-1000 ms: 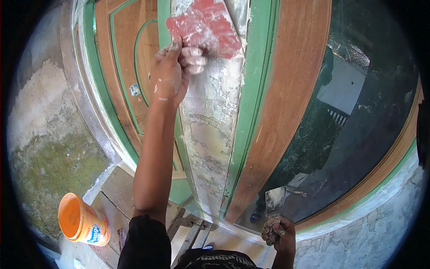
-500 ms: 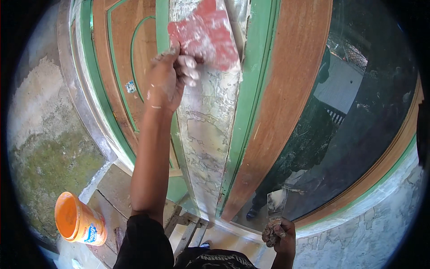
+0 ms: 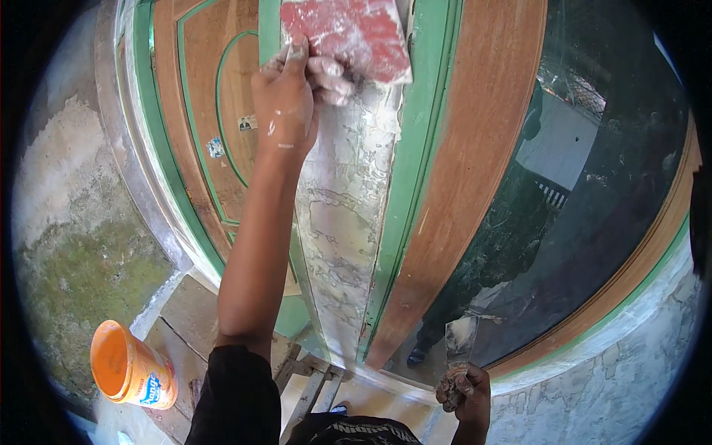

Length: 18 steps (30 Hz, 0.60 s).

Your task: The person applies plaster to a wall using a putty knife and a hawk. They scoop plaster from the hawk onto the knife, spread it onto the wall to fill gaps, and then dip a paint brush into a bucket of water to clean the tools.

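My left hand (image 3: pixel 289 96) grips a red flat spreader (image 3: pixel 348 33), smeared with white filler, against the top of the whitish, patchy strip (image 3: pixel 337 222) between two green frame edges (image 3: pixel 423 133). White residue coats several of my fingertips. Low on the right, my right hand (image 3: pixel 463 393) is closed round the handle of a metal scraper (image 3: pixel 461 337), whose blade points upward with pale paste on it, in front of the dark glass pane (image 3: pixel 564 237).
A wooden door (image 3: pixel 200 96) with green trim stands on the left, beside a mossy, stained wall (image 3: pixel 74 252). An orange bucket (image 3: pixel 133 371) rests at lower left on boards (image 3: pixel 193 319). A rough grey wall (image 3: pixel 586 400) lies at lower right. My dark shirt shows along the lower edge.
The red spreader in my left hand dipped slightly half a second ago and is now higher up the strip. My right hand with the scraper has shifted very little.
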Motion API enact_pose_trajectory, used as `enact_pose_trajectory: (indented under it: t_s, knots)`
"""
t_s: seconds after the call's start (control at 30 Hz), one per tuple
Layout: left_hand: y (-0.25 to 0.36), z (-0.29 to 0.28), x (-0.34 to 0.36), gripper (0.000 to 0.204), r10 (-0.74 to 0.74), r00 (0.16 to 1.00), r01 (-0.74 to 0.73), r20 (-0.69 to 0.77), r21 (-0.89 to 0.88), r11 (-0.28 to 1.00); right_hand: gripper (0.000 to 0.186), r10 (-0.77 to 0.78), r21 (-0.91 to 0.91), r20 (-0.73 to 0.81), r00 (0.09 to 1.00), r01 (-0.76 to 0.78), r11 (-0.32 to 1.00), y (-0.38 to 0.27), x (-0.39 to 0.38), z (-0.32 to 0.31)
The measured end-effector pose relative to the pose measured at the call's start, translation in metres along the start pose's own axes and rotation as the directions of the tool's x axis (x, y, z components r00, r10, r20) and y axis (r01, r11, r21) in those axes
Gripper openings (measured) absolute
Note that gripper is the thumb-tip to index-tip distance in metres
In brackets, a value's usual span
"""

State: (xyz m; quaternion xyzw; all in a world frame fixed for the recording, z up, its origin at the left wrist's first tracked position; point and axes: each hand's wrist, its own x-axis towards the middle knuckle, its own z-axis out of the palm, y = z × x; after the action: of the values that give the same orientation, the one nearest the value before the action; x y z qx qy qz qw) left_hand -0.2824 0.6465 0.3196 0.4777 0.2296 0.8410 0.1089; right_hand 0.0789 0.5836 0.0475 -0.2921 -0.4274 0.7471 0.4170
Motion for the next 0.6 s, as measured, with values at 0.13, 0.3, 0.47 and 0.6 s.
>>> enact_pose_trajectory:
  t_s: [0.13,0.3,0.47,0.6]
  knots:
    - [0.008,0.011,0.026,0.029,0.025,1.000,-0.026,-0.010,-0.041,0.999,0.027,-0.008,0.025,-0.010,1.000,0.008,1.000,0.001,-0.001,-0.002]
    - [0.021,-0.002,0.042,0.025,0.075,0.993,-0.092,-0.088,-0.211,0.973,0.025,-0.021,0.053,-0.003,1.000,0.021,0.998,0.002,-0.002,-0.005]
    - [0.005,-0.024,-0.008,0.025,-0.153,0.985,0.154,-0.077,0.008,0.988,0.024,-0.050,0.068,0.011,0.999,0.049,0.996,0.002,-0.001,-0.011]
    - [-0.004,-0.021,-0.030,0.026,-0.188,0.976,0.192,-0.112,0.021,0.981,0.024,-0.069,0.062,0.043,0.997,0.067,0.996,0.004,0.001,-0.012]
